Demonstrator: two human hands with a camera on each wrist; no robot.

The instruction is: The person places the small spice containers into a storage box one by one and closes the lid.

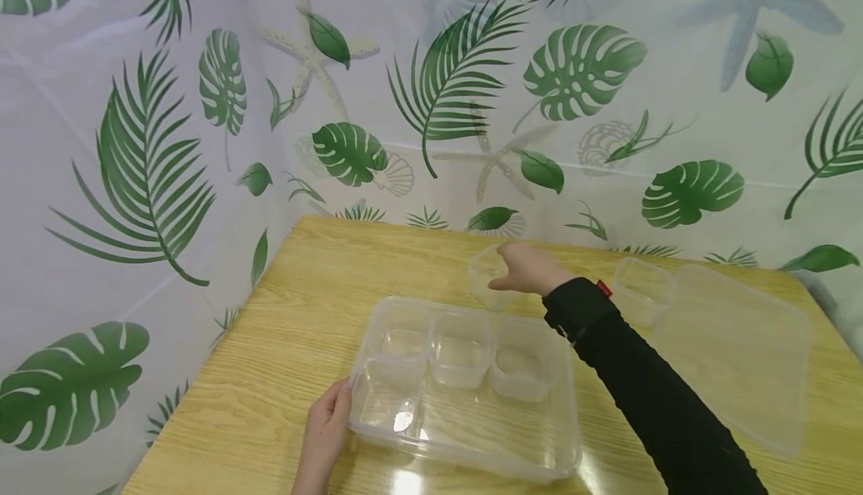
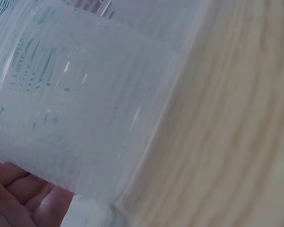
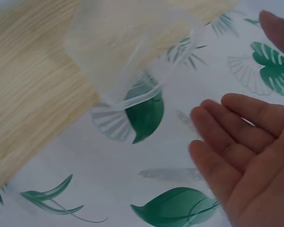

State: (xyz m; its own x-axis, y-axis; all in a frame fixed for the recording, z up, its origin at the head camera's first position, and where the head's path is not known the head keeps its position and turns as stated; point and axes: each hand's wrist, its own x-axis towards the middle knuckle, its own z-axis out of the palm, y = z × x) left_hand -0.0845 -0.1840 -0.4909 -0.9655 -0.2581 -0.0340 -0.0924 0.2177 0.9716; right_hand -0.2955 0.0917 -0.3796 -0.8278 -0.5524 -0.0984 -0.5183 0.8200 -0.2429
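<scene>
A large clear plastic box [image 1: 485, 424] sits on the wooden table, with several small clear bins, such as the middle bin [image 1: 461, 353], grouped in its back and left parts. My left hand [image 1: 326, 424] holds the box's left edge. The left wrist view shows its curled fingers [image 2: 49, 203] against the clear wall [image 2: 94, 109]. Beyond the box, another small clear bin [image 1: 484, 278] stands on the table. My right hand [image 1: 533, 269] is beside it, thumb and fingers spread. In the right wrist view, a gap shows between the fingers [image 3: 213, 163] and this bin [image 3: 104, 42].
Another small clear bin [image 1: 643, 293] stands at the back right. Next to it, a large translucent lid-like sheet [image 1: 748, 360] lies flat on the table [image 1: 270, 375]. A leaf-patterned cloth [image 1: 431, 90] hangs behind the table and along its left side.
</scene>
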